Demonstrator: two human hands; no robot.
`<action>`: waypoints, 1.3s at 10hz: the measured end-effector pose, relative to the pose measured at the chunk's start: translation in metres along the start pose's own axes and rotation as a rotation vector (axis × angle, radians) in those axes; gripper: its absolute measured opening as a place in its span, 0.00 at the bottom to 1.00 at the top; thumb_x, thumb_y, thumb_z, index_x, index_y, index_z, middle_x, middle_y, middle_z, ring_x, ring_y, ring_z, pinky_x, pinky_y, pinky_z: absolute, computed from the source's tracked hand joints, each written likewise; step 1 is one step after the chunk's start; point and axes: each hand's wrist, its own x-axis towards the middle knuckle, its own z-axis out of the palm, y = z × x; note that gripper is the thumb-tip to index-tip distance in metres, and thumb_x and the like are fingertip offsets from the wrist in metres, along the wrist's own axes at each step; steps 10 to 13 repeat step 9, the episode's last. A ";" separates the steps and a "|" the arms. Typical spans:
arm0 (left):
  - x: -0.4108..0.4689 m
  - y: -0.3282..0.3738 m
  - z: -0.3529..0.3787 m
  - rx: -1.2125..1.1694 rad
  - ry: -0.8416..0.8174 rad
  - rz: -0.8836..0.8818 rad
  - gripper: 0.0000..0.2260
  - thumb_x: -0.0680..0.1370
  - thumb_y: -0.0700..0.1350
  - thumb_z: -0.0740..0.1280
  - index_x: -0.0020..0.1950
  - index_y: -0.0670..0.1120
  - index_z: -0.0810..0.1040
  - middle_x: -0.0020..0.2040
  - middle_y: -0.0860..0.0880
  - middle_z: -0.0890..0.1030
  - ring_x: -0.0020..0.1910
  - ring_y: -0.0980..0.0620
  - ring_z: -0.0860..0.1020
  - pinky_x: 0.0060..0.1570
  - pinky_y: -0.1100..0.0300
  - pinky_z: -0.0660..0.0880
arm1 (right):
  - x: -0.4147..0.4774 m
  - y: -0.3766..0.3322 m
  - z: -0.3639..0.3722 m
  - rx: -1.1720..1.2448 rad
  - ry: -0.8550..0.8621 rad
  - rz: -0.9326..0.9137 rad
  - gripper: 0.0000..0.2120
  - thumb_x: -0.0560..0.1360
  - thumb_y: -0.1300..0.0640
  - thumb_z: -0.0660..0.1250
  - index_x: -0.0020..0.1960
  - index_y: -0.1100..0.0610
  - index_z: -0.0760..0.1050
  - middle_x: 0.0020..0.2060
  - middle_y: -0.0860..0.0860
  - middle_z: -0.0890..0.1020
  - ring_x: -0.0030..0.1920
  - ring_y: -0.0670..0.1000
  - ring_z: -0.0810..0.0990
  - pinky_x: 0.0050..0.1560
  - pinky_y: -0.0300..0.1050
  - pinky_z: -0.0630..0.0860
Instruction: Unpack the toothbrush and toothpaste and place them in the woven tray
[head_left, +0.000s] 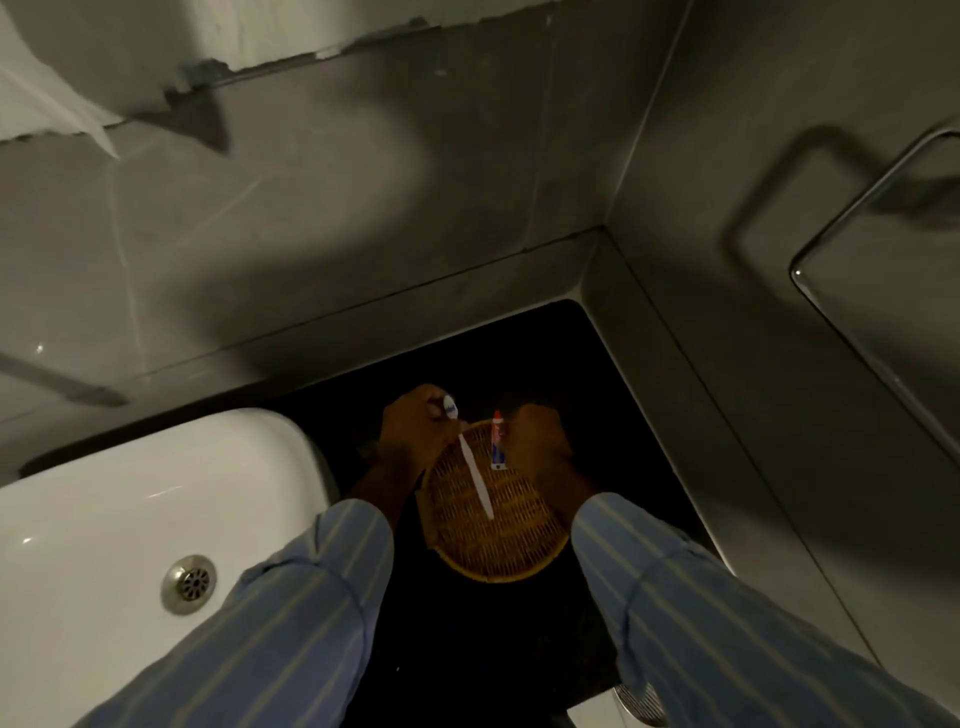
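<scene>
A round woven tray (498, 545) lies on the black counter in the corner. A white toothbrush (474, 475) slants across it, head at the far left, handle tip resting on the weave. My left hand (415, 428) is closed around the brush's head end at the tray's far left rim. A small red, white and blue toothpaste tube (498, 440) lies along the tray's far edge, red cap pointing away. My right hand (535, 439) is beside the tube on its right, fingers curled against it; whether it grips the tube is unclear.
A white sink basin (130, 519) with a metal drain (189, 583) sits to the left of the counter (467, 649). Grey tiled walls meet in a corner behind the tray. A metal towel rail (852, 249) hangs on the right wall. Striped blue sleeves cover both forearms.
</scene>
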 end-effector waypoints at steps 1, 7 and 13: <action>0.001 -0.006 0.003 0.005 -0.007 0.001 0.10 0.69 0.42 0.77 0.48 0.48 0.81 0.42 0.53 0.83 0.41 0.60 0.79 0.39 0.70 0.72 | 0.004 0.000 0.004 -0.060 -0.007 0.015 0.11 0.79 0.59 0.64 0.54 0.66 0.80 0.54 0.62 0.83 0.55 0.62 0.82 0.51 0.52 0.79; -0.006 -0.023 -0.001 0.078 -0.032 0.034 0.13 0.72 0.42 0.74 0.47 0.55 0.72 0.44 0.56 0.79 0.45 0.57 0.77 0.42 0.68 0.71 | -0.016 0.006 -0.003 0.059 0.065 0.049 0.13 0.78 0.56 0.66 0.53 0.66 0.81 0.52 0.63 0.83 0.53 0.63 0.83 0.53 0.54 0.82; -0.020 0.007 -0.026 0.179 -0.031 0.146 0.25 0.73 0.49 0.74 0.67 0.45 0.73 0.61 0.44 0.80 0.63 0.44 0.75 0.65 0.52 0.69 | -0.060 -0.008 -0.079 0.583 0.175 -0.053 0.07 0.76 0.62 0.69 0.53 0.60 0.83 0.50 0.58 0.85 0.51 0.57 0.84 0.56 0.52 0.81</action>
